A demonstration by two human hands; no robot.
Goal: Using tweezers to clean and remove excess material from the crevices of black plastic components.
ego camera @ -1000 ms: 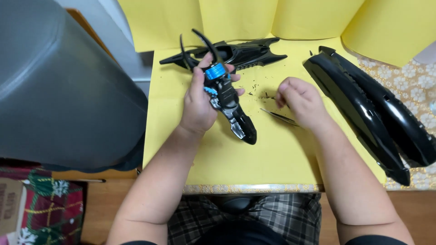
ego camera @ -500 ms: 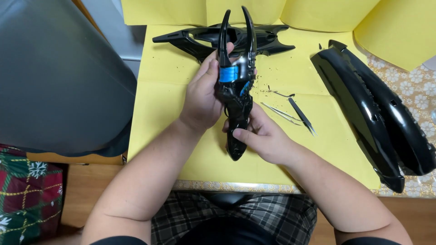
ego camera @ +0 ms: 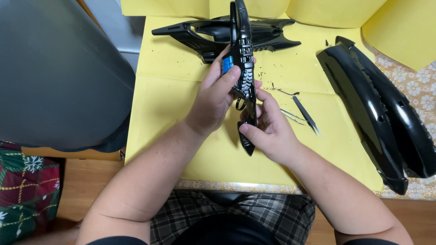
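Note:
My left hand and my right hand together hold a long, glossy black plastic model part with a blue section, turned on edge above the yellow paper. The left hand grips its middle from the left, thumb near the blue section. The right hand grips its lower, pointed end. Black tweezers lie on the paper just right of my right hand, beside thin metal pieces.
A black winged model body lies at the back of the paper. Two long curved black shells rest at the right. A large grey bin stands on the left, and a red-and-green patterned cloth lies at the lower left.
My right hand left the tweezers on the paper and took hold of the part's lower end. The part was turned from lying flat in the left hand to standing on edge.

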